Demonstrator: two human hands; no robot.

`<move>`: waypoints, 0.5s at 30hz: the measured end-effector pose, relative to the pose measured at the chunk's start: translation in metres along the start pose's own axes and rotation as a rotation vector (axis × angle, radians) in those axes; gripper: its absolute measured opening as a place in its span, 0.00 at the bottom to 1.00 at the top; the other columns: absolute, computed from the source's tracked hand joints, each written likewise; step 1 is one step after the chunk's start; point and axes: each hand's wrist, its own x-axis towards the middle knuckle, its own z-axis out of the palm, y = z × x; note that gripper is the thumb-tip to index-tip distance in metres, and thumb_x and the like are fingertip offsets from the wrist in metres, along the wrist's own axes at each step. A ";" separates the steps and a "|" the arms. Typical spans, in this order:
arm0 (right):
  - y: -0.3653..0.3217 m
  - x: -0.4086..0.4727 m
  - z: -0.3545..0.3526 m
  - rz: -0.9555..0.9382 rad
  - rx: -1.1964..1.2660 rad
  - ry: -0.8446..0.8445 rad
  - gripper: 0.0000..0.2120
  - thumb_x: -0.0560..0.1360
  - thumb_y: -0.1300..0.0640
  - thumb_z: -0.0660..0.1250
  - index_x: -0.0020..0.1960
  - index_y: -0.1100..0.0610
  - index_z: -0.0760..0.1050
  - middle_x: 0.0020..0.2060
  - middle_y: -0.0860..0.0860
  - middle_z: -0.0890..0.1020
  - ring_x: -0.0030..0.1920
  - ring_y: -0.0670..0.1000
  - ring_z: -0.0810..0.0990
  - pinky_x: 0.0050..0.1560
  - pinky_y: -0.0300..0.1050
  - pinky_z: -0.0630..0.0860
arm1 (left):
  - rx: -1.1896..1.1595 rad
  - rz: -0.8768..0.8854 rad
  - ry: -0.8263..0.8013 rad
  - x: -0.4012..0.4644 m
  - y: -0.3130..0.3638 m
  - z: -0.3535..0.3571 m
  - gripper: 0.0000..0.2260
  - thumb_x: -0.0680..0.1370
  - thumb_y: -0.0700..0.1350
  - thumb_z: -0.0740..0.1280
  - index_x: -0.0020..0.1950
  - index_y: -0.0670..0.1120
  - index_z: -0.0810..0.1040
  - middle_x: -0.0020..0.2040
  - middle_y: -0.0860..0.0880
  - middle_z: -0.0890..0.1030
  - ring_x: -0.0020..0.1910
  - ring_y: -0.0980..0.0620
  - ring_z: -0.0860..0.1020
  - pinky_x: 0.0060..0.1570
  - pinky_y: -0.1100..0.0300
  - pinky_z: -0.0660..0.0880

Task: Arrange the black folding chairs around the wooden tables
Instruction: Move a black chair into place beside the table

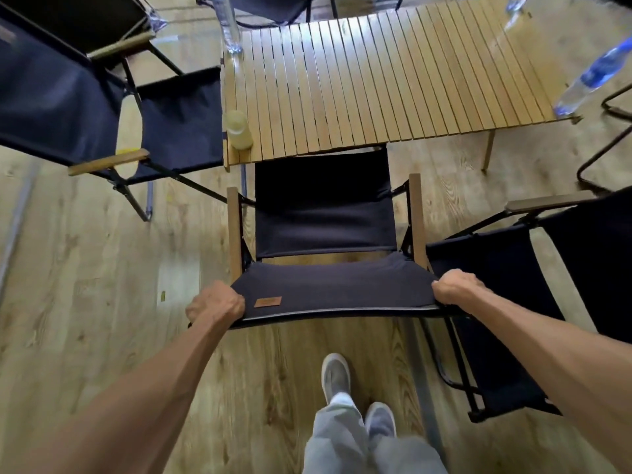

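Both grips are closed on the top edge of a black folding chair's backrest (333,289): the left hand (215,302) at its left corner, the right hand (456,287) at its right. The chair faces the slatted wooden surface (393,80), its seat front tucked under the near edge. Another black chair (102,107) stands at the left, a third (533,302) just beside on the right. Water bottles (595,77) stand on the surface.

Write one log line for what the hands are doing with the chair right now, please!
left hand: gripping chair backrest top | right hand: gripping same | chair: facing table, seat front under edge
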 end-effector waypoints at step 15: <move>0.001 -0.009 -0.007 -0.031 -0.136 0.071 0.16 0.81 0.53 0.60 0.63 0.58 0.78 0.55 0.56 0.82 0.55 0.57 0.82 0.46 0.46 0.75 | -0.042 -0.040 -0.093 -0.016 -0.011 0.006 0.09 0.77 0.44 0.62 0.48 0.42 0.80 0.39 0.46 0.78 0.37 0.45 0.77 0.36 0.59 0.72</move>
